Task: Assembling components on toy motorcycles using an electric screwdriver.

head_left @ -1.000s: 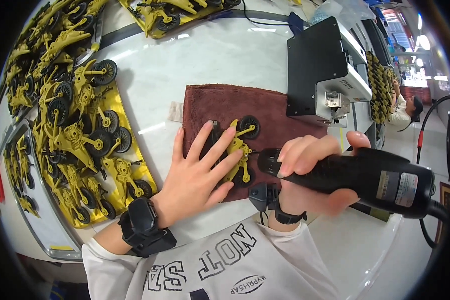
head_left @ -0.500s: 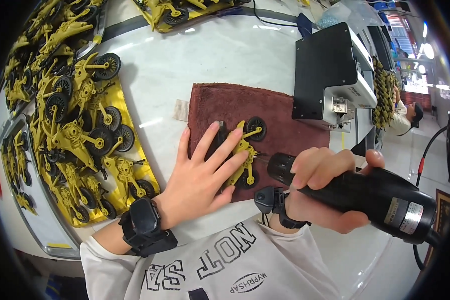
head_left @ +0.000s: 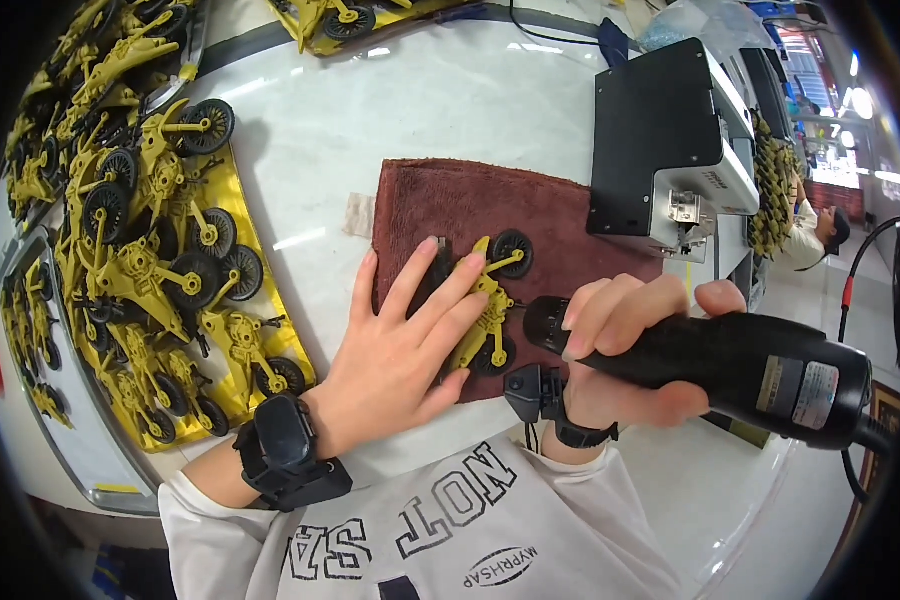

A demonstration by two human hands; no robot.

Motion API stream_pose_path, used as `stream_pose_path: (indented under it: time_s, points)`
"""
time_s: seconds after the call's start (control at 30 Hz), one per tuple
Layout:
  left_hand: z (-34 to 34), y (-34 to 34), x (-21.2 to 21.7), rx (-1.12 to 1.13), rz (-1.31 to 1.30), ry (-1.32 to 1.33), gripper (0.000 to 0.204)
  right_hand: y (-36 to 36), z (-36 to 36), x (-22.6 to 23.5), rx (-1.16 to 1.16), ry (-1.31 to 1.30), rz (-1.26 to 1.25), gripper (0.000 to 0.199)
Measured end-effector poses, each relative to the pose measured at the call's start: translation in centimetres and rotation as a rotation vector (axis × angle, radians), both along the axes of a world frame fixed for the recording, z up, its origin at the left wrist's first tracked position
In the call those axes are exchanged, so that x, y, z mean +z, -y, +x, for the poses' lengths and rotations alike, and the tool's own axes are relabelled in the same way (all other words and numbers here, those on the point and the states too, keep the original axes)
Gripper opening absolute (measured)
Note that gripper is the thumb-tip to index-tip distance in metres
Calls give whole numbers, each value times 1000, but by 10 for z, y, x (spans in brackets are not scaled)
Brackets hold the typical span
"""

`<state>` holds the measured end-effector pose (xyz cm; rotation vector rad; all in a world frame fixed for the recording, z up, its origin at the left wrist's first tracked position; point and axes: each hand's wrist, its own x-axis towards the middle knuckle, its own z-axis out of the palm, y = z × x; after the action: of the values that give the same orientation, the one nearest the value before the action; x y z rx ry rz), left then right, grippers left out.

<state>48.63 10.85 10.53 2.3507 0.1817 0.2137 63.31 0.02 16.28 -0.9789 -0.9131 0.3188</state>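
Observation:
A yellow toy motorcycle (head_left: pixel 489 318) with black wheels lies on its side on a folded maroon cloth (head_left: pixel 560 215). My left hand (head_left: pixel 395 340) rests over it, fingers spread and lying flat, covering part of its body. Wrapped round a black corded electric screwdriver (head_left: pixel 720 365) is my right hand (head_left: pixel 640 340). The screwdriver's thin bit points left and reaches the motorcycle's side between the two wheels. Whether the bit sits in a screw is too small to tell. Beside the left fingertips, a dark piece on the cloth is mostly hidden.
Several yellow toy motorcycles crowd a yellow tray (head_left: pixel 270 265) at left, with further trays beyond and at the top edge. A black and white machine (head_left: pixel 655 150) stands behind the cloth's right side. The screwdriver's cable (head_left: pixel 875 435) runs off right. A person (head_left: pixel 810 235) sits far right.
The screwdriver and my right hand have shifted left and slightly away from me, bringing the bit to the motorcycle. My left hand has barely moved.

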Motion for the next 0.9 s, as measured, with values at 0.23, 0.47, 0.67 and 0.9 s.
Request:
stream_pose_path:
  time_s: [0.23,0.47,0.67,0.9]
  points:
    - [2,0,1,-27,57,12,54,6,12,-4,228,42,1,61]
    - [3,5,2,15,175,-2,50,30,27,47,-318,166,236,74]
    - [7,6,0,-30,221,26,55,42,122,75,-924,266,32,57]
    - [1,2,2,-3,100,8,55,41,90,61,-580,118,-62,54]
